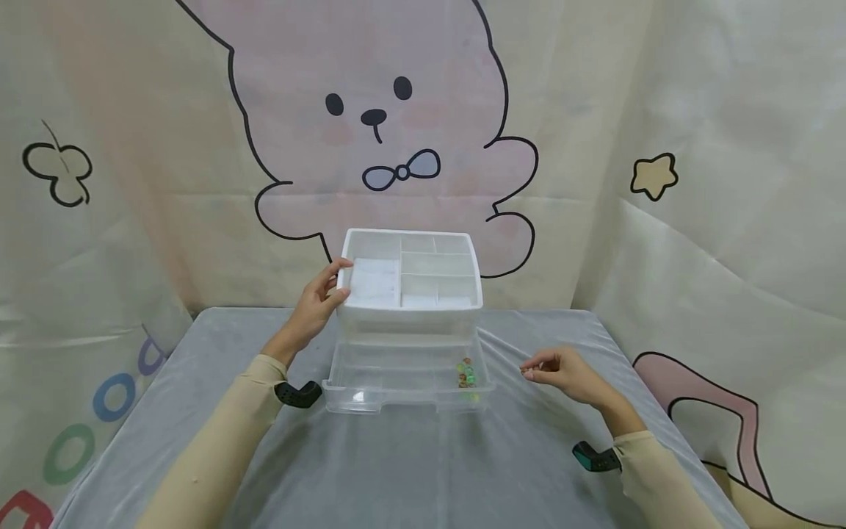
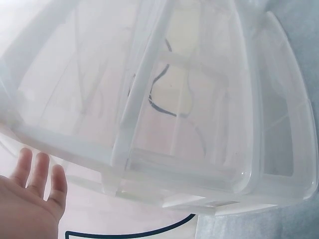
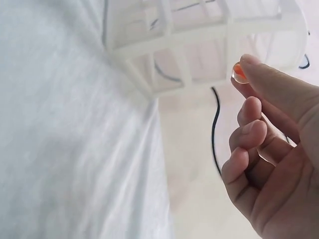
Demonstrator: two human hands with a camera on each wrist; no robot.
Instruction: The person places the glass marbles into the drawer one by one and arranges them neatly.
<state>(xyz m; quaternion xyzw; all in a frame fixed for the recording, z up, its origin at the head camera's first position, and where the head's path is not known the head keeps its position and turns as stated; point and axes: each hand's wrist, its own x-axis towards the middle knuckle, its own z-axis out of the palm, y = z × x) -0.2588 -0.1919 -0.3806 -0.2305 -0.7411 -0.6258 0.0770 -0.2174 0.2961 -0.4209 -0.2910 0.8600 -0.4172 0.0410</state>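
A storage box with a white compartmented top (image 1: 401,286) and a clear drawer (image 1: 390,375) pulled out toward me stands on the table. My left hand (image 1: 316,300) touches the left rim of the top, thumb and index fingertip at the edge. Three fairly straight fingers of that hand (image 2: 35,199) lie along the box's side in the left wrist view; its thumb is hidden there. My right hand (image 1: 562,376), right of the drawer, pinches a clear marble with orange inside (image 3: 239,73) between thumb and index finger. Several green and orange-brown marbles (image 1: 466,373) lie at the drawer's right end.
A grey cloth covers the table (image 1: 410,470). Behind the box hangs a curtain (image 1: 423,132) printed with a pink cartoon animal. Black wrist devices (image 1: 299,394) sit at both sleeves, the left one close beside the drawer's left corner.
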